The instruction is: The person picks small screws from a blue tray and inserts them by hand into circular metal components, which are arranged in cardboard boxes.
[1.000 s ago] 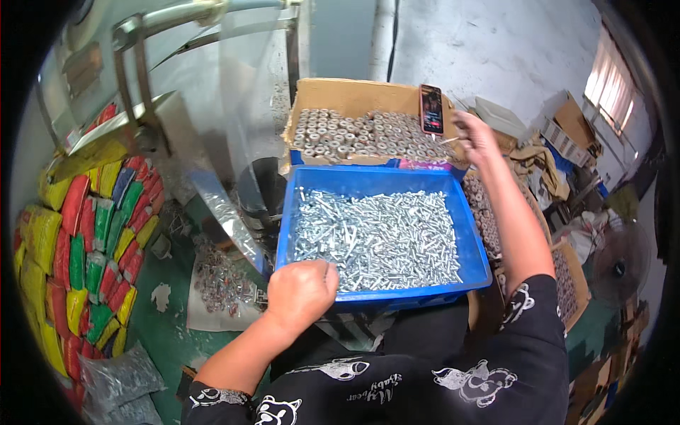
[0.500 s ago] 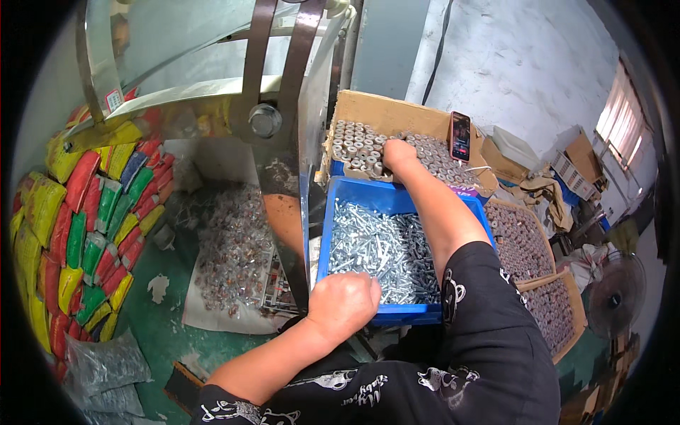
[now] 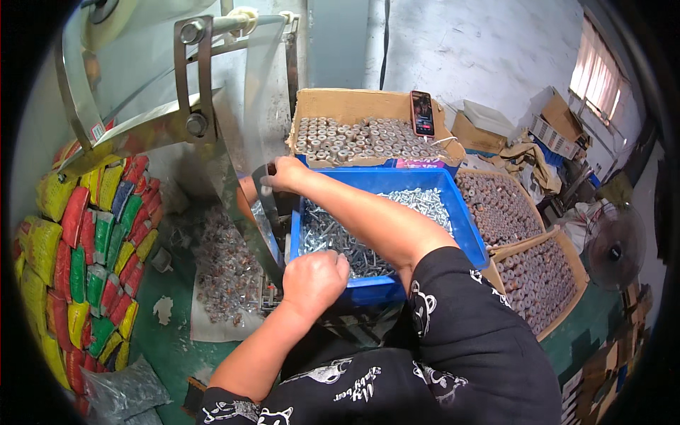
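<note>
My right hand is beside the upright edge of a clear-panelled metal machine, past the far left corner of a blue bin. Its fingers are closed on what looks like a small grey cylinder, partly hidden. My left hand is curled closed over the bin's near left corner; whatever is inside it is out of sight. Loose silver bolts and darker bolts lie in the bin. Behind it stands a cardboard box holding rows of small grey cylinders.
A phone leans at the box's back right. Two open cartons of cylinders stand at right, near a fan. Colourful stacked sacks rise at left. Bagged small parts lie on a white sheet below the machine.
My right hand has left the cylinder box and moved left and nearer, to the machine's edge. My left hand stays closed by the bin's near corner. The view has turned rightward.
</note>
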Demonstrator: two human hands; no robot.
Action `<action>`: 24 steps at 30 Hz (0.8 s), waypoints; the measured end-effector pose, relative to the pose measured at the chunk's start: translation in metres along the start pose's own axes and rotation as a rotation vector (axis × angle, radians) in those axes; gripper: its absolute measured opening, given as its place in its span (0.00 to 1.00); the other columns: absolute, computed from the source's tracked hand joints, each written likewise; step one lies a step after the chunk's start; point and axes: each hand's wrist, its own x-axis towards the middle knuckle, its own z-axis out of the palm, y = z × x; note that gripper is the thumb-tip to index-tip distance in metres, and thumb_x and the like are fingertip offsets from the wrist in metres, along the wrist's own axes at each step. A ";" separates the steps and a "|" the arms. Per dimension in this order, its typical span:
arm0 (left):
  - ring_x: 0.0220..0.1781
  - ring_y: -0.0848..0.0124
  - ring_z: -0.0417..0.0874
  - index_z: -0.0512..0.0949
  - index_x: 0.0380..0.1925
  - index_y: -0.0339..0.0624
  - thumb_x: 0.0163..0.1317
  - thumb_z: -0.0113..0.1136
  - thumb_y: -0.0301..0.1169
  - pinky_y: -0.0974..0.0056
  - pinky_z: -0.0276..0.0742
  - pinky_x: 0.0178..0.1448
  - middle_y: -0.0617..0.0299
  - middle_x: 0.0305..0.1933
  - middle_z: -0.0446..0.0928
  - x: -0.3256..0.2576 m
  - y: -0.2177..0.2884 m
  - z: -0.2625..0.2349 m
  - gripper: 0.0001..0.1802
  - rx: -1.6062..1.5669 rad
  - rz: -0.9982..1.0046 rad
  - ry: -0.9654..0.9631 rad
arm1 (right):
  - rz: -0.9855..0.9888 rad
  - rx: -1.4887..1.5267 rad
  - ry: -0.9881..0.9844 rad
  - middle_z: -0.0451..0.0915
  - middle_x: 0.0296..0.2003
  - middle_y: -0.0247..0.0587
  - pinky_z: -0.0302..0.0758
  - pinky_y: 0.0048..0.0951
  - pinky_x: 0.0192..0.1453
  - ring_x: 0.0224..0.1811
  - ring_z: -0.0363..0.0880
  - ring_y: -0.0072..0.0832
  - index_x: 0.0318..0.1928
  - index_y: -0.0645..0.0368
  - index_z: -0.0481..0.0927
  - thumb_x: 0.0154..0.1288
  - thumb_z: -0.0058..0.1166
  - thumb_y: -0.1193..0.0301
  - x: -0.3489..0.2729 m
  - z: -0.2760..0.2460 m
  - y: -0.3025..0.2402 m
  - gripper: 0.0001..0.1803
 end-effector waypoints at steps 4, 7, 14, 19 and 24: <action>0.23 0.49 0.80 0.80 0.16 0.41 0.57 0.54 0.37 0.49 0.77 0.31 0.47 0.19 0.76 -0.003 0.000 -0.005 0.16 0.007 -0.048 -0.015 | -0.428 0.085 0.197 0.82 0.39 0.54 0.76 0.41 0.51 0.45 0.81 0.47 0.45 0.62 0.81 0.54 0.58 0.66 -0.054 -0.018 0.018 0.18; 0.23 0.48 0.80 0.80 0.17 0.41 0.57 0.54 0.37 0.49 0.77 0.32 0.46 0.19 0.76 -0.001 0.004 -0.004 0.16 0.021 -0.055 -0.025 | -0.450 -0.156 0.124 0.81 0.38 0.54 0.76 0.46 0.48 0.43 0.80 0.51 0.42 0.61 0.80 0.56 0.55 0.68 -0.120 -0.071 0.075 0.14; 0.26 0.47 0.79 0.79 0.16 0.40 0.57 0.53 0.38 0.47 0.76 0.34 0.46 0.21 0.77 -0.002 0.005 -0.004 0.17 0.078 -0.103 -0.031 | 0.044 -0.670 -0.470 0.79 0.47 0.49 0.71 0.44 0.59 0.54 0.76 0.47 0.52 0.52 0.79 0.52 0.63 0.47 -0.229 -0.116 0.182 0.31; 0.24 0.48 0.80 0.78 0.14 0.40 0.57 0.51 0.37 0.48 0.77 0.33 0.46 0.20 0.77 0.000 0.008 -0.002 0.18 0.118 -0.069 -0.015 | 0.051 -0.453 -0.434 0.75 0.51 0.52 0.71 0.43 0.56 0.53 0.73 0.49 0.43 0.53 0.80 0.51 0.68 0.56 -0.226 -0.114 0.189 0.21; 0.24 0.48 0.80 0.78 0.14 0.40 0.56 0.52 0.37 0.48 0.77 0.33 0.46 0.19 0.77 -0.002 0.008 0.000 0.17 0.115 -0.087 -0.017 | -0.067 -0.379 -0.399 0.80 0.38 0.48 0.74 0.44 0.47 0.43 0.79 0.45 0.39 0.54 0.78 0.48 0.69 0.65 -0.225 -0.109 0.198 0.18</action>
